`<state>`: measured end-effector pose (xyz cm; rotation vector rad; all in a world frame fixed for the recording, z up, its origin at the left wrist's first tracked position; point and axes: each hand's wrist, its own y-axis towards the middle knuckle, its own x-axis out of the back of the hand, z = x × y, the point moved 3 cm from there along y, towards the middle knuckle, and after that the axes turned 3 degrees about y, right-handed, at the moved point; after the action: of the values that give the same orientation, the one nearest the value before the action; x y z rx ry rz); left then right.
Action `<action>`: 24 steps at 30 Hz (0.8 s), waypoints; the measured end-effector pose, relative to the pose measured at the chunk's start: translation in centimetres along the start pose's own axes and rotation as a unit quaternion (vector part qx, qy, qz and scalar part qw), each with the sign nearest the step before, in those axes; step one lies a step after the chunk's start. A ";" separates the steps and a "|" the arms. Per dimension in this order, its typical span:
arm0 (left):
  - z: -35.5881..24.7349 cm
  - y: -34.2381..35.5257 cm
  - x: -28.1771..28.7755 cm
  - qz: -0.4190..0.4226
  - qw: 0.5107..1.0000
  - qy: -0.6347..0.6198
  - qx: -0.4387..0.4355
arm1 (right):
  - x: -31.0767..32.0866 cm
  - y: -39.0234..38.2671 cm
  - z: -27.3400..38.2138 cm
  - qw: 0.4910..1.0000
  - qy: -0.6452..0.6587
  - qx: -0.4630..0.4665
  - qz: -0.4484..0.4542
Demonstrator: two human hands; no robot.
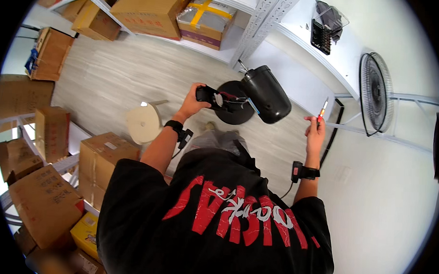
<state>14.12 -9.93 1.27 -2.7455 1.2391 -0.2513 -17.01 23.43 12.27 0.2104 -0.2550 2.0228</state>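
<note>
My left hand (195, 101) grips a black plastic housing (209, 97). Wires (234, 97) run from its open side toward a large black rounded body (268, 93), which looks like part of a fan. A narrow blue strip (253, 106) shows at that body's near edge. Below the wires is a round black base (232, 115), partly covered by the parts above it. Off to the right, my right hand (315, 127) is closed around a screwdriver (322, 111) with a red and yellow handle, its tip pointing up and away from the black parts.
A beige stool (143, 123) stands on the floor at left. White shelving (324, 51) holds a black bit set (321, 38) at the upper right. A round fan grille (376, 91) is by the right wall. Cardboard boxes (144, 13) fill shelves at the back and left.
</note>
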 end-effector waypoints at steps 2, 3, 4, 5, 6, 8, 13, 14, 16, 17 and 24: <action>-0.8 0.6 0.7 0.003 0.999 0.010 0.041 | 0.7 0.5 -2.5 0.999 -0.023 -0.019 -0.026; -0.2 0.7 1.2 0.002 0.999 0.013 0.049 | 0.8 -0.1 -3.7 0.998 -0.008 -0.060 -0.036; 0.4 1.4 1.8 0.001 0.999 0.012 0.052 | 0.7 -0.3 -4.2 0.994 0.005 -0.095 -0.047; 0.3 2.3 2.0 0.010 0.998 0.011 0.059 | 0.6 -0.7 -5.1 0.993 0.023 -0.075 -0.089; 0.1 3.2 2.4 0.021 0.997 0.010 0.067 | 0.6 -1.2 -6.1 0.992 -0.007 -0.083 -0.099; 0.1 4.8 2.9 0.049 0.996 -0.012 0.079 | 0.9 -2.5 -8.2 0.984 -0.072 -0.109 -0.122; 1.0 9.9 5.3 0.143 0.982 -0.049 0.112 | -2.1 -7.5 -10.8 0.945 -0.001 -0.287 -0.158; 0.9 10.4 5.1 0.166 0.974 -0.064 0.140 | -3.1 -9.2 -11.4 0.936 0.019 -0.309 -0.169; 0.1 11.5 5.1 0.218 0.962 -0.089 0.138 | -5.5 -12.7 -12.5 0.907 0.027 -0.395 -0.142; -0.5 11.8 5.4 0.241 0.956 -0.096 0.134 | -6.9 -14.5 -13.1 0.901 0.022 -0.418 -0.117; 0.7 10.4 4.7 0.310 0.903 -0.047 0.295 | -17.3 -22.1 -15.2 0.848 0.156 -0.502 -0.067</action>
<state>9.70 -20.24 -0.77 -1.7424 1.6028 -0.3462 9.93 22.42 -4.84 -0.7337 -1.0059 1.5111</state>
